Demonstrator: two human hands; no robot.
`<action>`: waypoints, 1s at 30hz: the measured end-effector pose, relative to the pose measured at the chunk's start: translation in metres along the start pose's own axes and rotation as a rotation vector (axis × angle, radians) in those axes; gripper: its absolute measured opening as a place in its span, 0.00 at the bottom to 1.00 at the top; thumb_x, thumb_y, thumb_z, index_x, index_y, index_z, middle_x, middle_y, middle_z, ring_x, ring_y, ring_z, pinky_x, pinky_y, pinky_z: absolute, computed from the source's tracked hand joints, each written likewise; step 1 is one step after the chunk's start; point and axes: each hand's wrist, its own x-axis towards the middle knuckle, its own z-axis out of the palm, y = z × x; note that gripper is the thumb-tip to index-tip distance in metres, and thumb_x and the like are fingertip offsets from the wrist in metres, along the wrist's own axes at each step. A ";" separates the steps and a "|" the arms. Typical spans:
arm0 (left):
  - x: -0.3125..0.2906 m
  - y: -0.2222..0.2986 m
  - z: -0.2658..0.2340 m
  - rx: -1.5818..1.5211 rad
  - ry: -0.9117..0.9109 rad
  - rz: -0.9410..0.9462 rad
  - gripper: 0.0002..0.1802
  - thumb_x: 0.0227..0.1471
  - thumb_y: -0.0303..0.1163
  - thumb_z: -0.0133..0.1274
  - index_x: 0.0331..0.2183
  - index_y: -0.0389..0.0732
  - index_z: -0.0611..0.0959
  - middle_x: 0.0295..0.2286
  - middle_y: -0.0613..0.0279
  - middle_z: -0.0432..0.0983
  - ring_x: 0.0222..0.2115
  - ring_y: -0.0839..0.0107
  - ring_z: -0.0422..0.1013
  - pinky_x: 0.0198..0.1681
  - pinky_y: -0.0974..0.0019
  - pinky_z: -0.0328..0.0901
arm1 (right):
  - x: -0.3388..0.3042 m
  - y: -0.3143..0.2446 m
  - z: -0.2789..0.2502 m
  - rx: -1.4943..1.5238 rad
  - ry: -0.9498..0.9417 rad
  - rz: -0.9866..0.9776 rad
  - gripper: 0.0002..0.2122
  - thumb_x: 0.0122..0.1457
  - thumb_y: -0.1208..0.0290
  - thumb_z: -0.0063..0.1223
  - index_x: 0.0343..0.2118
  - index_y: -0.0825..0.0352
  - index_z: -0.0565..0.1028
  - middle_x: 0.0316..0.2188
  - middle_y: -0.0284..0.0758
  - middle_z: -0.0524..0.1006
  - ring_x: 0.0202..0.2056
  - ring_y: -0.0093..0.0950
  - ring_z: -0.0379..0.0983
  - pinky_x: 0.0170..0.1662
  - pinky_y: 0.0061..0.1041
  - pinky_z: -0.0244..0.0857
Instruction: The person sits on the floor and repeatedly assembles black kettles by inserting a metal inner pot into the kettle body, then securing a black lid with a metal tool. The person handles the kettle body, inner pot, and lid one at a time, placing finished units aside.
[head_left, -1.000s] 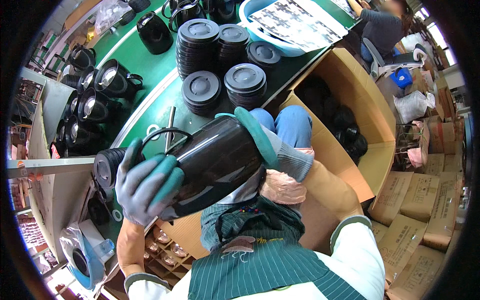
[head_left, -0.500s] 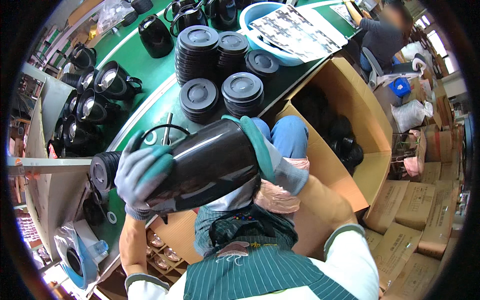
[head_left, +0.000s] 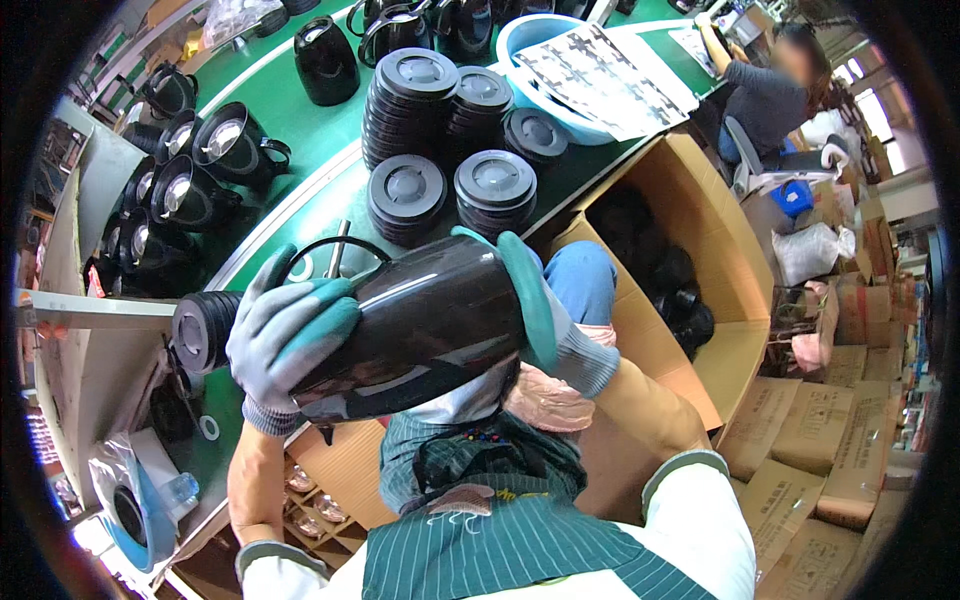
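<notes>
Black jug [head_left: 420, 325] lies sideways over the lap — both hands clamp it, left hand [head_left: 285, 335] near its neck, right hand [head_left: 545, 310] cupping its base.

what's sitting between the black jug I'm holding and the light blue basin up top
Stacks of round black lids on the green table lie between the black jug and the light blue basin, seen in the head view.

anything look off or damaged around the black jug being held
Nothing stands out. The black jug lies on its side between the left hand and right hand, glossy with no visible dents. The lid stacks on the green table stand fairly straight.
</notes>
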 end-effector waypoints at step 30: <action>-0.011 0.017 0.023 -0.486 -0.011 -0.508 0.19 0.48 0.29 0.64 0.43 0.35 0.88 0.40 0.52 0.85 0.44 0.58 0.81 0.55 0.56 0.72 | -0.040 -0.022 0.042 -0.149 0.046 -0.410 0.36 0.73 0.53 0.40 0.75 0.67 0.43 0.75 0.44 0.46 0.74 0.37 0.43 0.75 0.35 0.34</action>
